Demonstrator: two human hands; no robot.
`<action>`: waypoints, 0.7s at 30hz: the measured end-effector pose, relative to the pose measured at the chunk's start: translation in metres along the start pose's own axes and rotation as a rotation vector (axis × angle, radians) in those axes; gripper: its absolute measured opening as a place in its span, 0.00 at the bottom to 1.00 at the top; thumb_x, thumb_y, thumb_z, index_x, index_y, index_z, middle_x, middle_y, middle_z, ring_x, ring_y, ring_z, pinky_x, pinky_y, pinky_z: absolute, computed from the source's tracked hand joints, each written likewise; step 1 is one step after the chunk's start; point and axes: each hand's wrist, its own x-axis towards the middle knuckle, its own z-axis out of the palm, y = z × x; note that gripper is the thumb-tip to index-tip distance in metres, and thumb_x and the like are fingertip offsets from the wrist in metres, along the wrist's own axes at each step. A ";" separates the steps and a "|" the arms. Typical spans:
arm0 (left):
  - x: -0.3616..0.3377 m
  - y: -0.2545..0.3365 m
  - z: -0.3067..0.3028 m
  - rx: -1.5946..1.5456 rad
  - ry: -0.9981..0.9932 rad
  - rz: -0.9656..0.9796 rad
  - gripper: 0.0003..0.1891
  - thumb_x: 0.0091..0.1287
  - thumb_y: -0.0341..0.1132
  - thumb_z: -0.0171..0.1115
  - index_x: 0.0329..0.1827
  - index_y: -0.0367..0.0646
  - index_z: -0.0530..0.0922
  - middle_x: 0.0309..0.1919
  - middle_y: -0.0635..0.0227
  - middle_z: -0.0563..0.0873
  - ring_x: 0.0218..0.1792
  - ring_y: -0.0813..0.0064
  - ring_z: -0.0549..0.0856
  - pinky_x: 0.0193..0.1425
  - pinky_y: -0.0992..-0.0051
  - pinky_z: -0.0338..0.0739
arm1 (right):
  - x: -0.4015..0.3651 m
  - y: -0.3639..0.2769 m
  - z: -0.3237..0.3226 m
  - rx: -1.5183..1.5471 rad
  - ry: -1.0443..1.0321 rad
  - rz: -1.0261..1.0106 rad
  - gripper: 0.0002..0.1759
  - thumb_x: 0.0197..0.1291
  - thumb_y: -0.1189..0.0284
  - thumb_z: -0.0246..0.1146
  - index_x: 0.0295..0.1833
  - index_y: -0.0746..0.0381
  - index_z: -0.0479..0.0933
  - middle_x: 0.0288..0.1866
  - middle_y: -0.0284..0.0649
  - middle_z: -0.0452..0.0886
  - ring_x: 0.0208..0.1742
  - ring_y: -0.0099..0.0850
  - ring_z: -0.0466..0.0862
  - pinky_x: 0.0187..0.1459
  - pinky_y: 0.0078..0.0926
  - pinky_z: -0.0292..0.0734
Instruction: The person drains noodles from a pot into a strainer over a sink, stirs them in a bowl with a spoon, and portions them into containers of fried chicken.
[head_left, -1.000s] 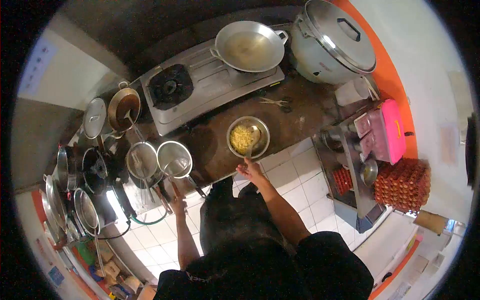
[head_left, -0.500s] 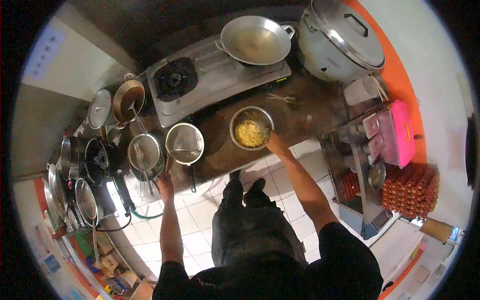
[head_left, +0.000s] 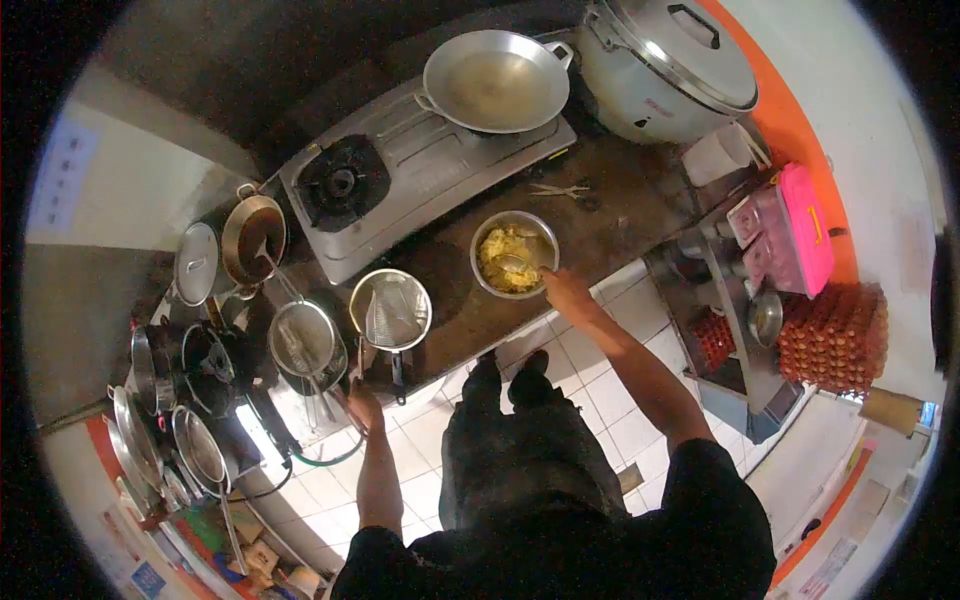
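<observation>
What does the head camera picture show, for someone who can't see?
Seen from above, a person's right hand holds a spoon in a metal bowl of yellow food on a counter. Their left hand grips a strainer handle beside a gas stove.

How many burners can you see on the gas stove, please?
1: the bare burner on the gas stove's left side. A second may be hidden beneath the wok on its right side.

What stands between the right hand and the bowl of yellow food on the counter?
Nothing visible does. The right hand is at the near rim of the bowl, and the spoon it holds lies in the yellow food.
</observation>
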 end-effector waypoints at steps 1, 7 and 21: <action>0.002 0.010 -0.009 0.027 0.198 0.203 0.14 0.67 0.35 0.53 0.46 0.33 0.81 0.41 0.44 0.86 0.54 0.51 0.82 0.64 0.59 0.71 | -0.002 0.005 0.019 0.149 0.051 0.072 0.17 0.57 0.73 0.61 0.54 0.59 0.81 0.28 0.53 0.83 0.30 0.50 0.85 0.30 0.45 0.80; 0.008 0.054 0.000 -1.072 0.550 0.026 0.09 0.64 0.29 0.62 0.42 0.32 0.76 0.34 0.55 0.79 0.36 0.56 0.78 0.54 0.62 0.75 | -0.001 -0.003 -0.003 0.249 0.161 0.110 0.14 0.53 0.72 0.64 0.47 0.61 0.80 0.30 0.52 0.83 0.34 0.49 0.85 0.35 0.45 0.81; 0.135 0.400 0.161 -0.068 0.064 0.708 0.23 0.70 0.39 0.56 0.65 0.39 0.71 0.61 0.44 0.74 0.62 0.45 0.73 0.68 0.54 0.67 | 0.026 0.068 0.083 0.123 0.033 0.287 0.23 0.59 0.67 0.60 0.61 0.57 0.75 0.40 0.50 0.84 0.44 0.51 0.84 0.45 0.47 0.81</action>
